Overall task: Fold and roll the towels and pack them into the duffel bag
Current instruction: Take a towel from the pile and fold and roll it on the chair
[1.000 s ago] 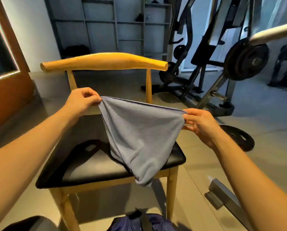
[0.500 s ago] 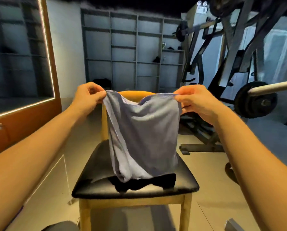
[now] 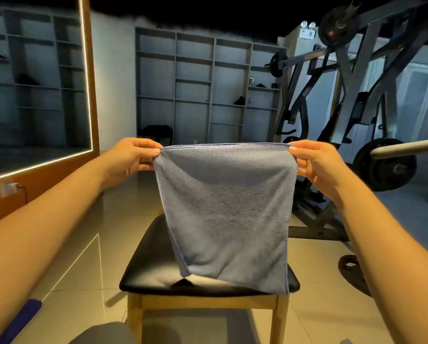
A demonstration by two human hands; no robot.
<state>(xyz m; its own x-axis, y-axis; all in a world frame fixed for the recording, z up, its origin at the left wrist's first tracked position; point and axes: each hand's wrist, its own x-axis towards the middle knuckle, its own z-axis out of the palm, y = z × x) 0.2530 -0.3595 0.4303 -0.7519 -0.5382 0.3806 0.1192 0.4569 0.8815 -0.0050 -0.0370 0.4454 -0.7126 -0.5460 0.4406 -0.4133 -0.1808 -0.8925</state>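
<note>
left grip (image 3: 133, 155) and right grip (image 3: 314, 161) pinch top corners of the flat grey-blue towel (image 3: 225, 214) (hem taut), lower edge seemingly clear of the chair (image 3: 145, 269).

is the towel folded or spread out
Spread: the towel hangs flat, top edge taut between left hand and right hand pinching its corners. Whether it is doubled, cannot tell.

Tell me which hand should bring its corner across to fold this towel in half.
Probably the left hand, narrowly. It and the right hand pinch the towel at its top corners, level; its left side hangs shorter, the right side trails lower.
</note>
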